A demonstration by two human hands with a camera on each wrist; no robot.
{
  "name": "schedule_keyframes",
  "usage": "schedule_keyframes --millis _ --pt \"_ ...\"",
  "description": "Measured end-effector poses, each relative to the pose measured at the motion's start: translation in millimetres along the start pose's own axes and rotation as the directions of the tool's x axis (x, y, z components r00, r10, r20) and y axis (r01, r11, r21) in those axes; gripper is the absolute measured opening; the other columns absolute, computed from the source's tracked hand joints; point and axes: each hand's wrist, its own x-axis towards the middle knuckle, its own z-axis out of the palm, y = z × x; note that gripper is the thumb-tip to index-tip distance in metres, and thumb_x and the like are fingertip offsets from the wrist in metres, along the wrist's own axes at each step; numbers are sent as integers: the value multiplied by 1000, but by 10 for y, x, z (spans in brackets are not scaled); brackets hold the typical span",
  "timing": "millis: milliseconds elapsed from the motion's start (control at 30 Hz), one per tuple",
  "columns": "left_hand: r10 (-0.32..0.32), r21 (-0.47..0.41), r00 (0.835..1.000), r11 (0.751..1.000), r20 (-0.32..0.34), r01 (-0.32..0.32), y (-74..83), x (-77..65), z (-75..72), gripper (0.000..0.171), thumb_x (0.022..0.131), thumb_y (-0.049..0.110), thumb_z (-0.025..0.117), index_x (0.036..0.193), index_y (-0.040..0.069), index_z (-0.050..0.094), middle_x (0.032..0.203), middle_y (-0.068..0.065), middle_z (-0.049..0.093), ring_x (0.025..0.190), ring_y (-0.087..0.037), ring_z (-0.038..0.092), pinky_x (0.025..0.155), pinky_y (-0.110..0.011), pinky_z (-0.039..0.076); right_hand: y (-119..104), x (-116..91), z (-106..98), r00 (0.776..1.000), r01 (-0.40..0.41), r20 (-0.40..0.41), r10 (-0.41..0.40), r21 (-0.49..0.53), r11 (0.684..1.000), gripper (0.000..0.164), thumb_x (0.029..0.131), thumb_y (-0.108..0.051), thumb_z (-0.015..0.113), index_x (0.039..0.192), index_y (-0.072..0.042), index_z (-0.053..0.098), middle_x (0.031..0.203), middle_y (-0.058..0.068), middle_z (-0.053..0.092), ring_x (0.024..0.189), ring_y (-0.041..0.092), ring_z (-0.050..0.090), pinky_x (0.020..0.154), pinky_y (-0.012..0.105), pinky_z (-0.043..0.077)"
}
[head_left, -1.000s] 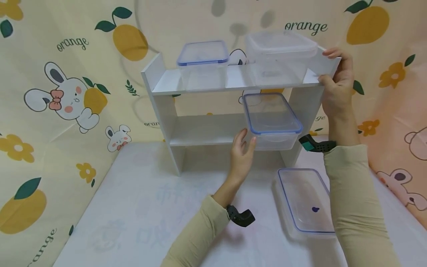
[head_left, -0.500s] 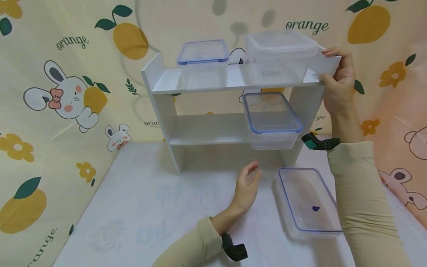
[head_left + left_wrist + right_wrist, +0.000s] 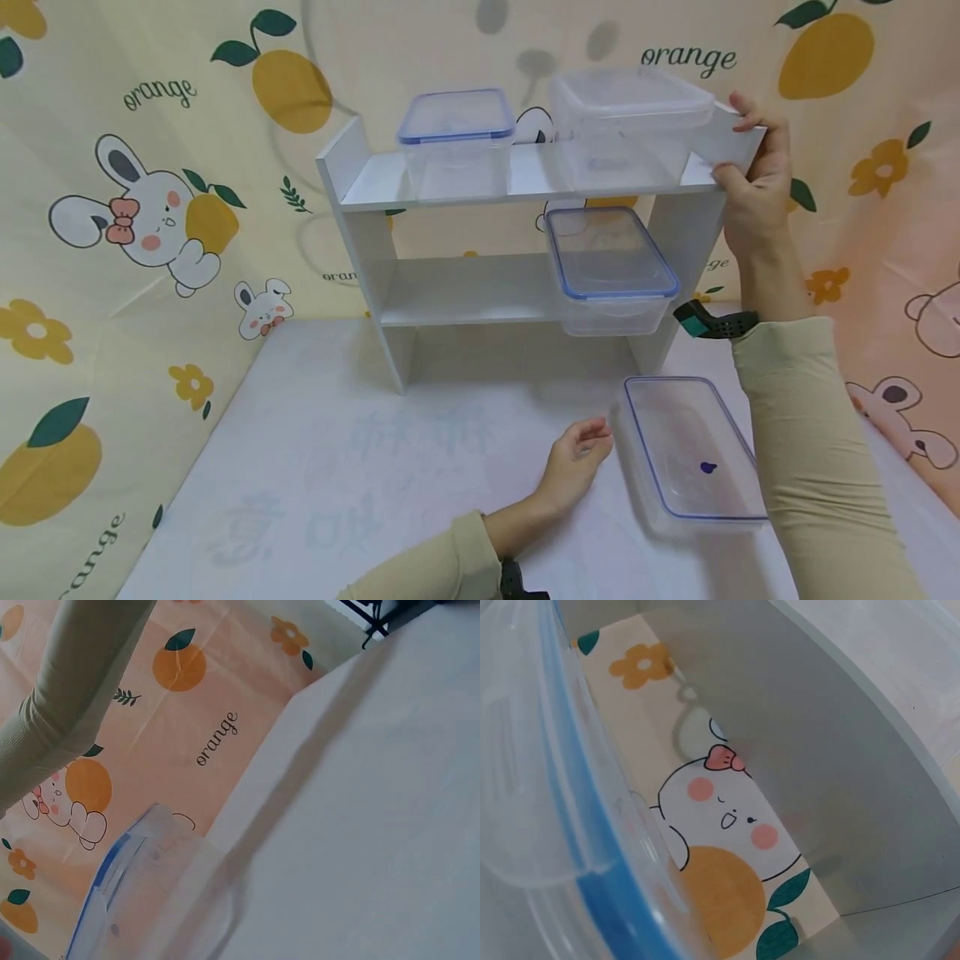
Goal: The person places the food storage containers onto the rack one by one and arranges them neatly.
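Note:
My right hand grips the upper right side panel of a white shelf unit, thumb in front and fingers over the edge. Low over the table, my left hand holds nothing, its fingers loosely bent. Just right of its fingertips lies a clear, blue-rimmed food container with a dark blue spot on its lid; the left wrist view shows the container's side. Another blue-rimmed food container sits on the middle shelf at the right, jutting past the front edge. The right wrist view catches its blue lid rim up close.
On the top shelf stand a small blue-lidded container at the left and a larger clear-lidded one at the right. The white table reaches back to a printed backdrop cloth.
My left hand has come away from the container on the middle shelf and moved down and right, to beside the container on the table. My right hand keeps its grip on the shelf unit.

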Motion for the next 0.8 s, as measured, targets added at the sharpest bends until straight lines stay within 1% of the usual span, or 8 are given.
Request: schedule_keyframes --millis 67,133,200,300,400,600,700,800 --pt "-35 -27 999 999 2 35 -21 -2 3 41 94 12 55 128 -11 50 124 -29 59 110 -24 64 85 -10 50 -5 -2 1 1000 -6 -5 6 -9 1000 48 78 30 32 102 -7 51 144 7 43 135 25 36 117 34 38" --pt "-89 -77 996 993 1 88 -34 -3 14 41 94 12 57 127 -11 50 122 -26 61 104 -18 65 86 -16 54 0 -4 3 1000 -7 -7 7 3 1000 48 77 30 32 101 -7 51 142 7 44 134 25 37 115 32 39" --pt "-141 -130 990 982 -1 140 -37 -9 32 41 93 12 58 127 -11 51 118 -23 63 96 -11 65 87 -21 56 12 -3 6 1000 8 3 -8 20 1000 49 77 30 30 101 -6 51 137 7 48 130 25 39 112 31 40" --pt "-200 -181 980 964 -6 196 -46 -19 70 41 92 11 61 126 -10 53 111 -16 65 86 -3 61 88 -26 57 23 -1 11 1000 27 14 -28 34 999 49 76 30 28 102 -5 52 130 7 51 124 25 41 105 33 41" --pt "-231 -202 973 953 -7 225 -63 -28 114 41 90 10 62 125 -9 53 109 -12 66 81 -2 60 87 -26 57 17 0 15 1000 21 7 -21 42 999 50 76 30 27 102 -5 51 128 7 51 123 24 41 102 32 41" --pt "-288 -198 958 939 -14 279 -109 -12 215 40 87 10 65 123 -5 56 107 -11 68 79 -9 62 85 -27 57 5 7 19 1000 10 5 -11 44 999 52 74 30 25 102 -5 51 127 5 52 121 23 41 98 30 40" --pt "-314 -198 949 932 -22 304 -114 8 280 37 85 10 68 119 -1 58 100 -7 69 77 -7 62 81 -24 57 0 9 22 1000 16 11 -16 43 999 52 74 30 25 102 -5 51 126 5 52 122 24 41 98 31 40" --pt "-331 -214 943 924 -35 317 -117 31 346 35 83 8 71 115 0 60 91 -1 66 72 -6 59 76 -21 56 4 10 24 1000 14 12 -15 53 999 51 73 29 25 102 -5 51 126 6 52 121 24 41 97 31 40"
